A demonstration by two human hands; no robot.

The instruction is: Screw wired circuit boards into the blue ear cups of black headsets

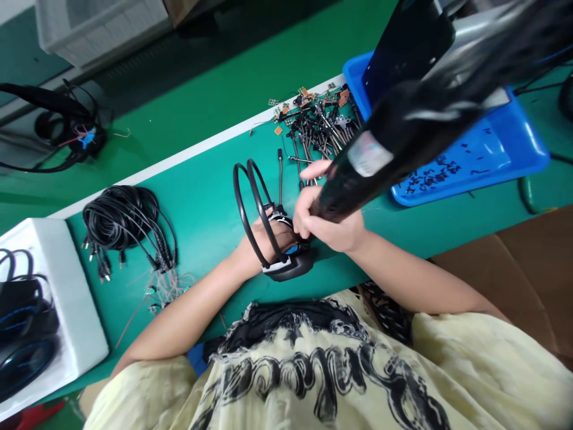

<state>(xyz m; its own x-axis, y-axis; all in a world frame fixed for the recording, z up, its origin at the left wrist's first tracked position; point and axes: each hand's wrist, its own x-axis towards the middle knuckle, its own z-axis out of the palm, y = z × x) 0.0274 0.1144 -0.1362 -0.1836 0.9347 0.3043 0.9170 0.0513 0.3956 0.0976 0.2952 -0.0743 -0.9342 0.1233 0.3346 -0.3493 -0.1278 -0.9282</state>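
Note:
My left hand [264,239] is closed around a black headset earcup [289,266] resting on the green bench, its double black headband [250,203] arching up over the wrist. My right hand [329,224] is wrapped around the tip end of a large black power screwdriver [403,125] that slants in from the upper right and presses down at the earcup. The tool's tip is hidden between my hands.
A heap of small black microphone arms and metal parts [320,122] lies behind my hands. A blue tray [487,155] sits at right, a coil of black cables [123,224] at left, and a white tray [76,310] holding headsets at far left.

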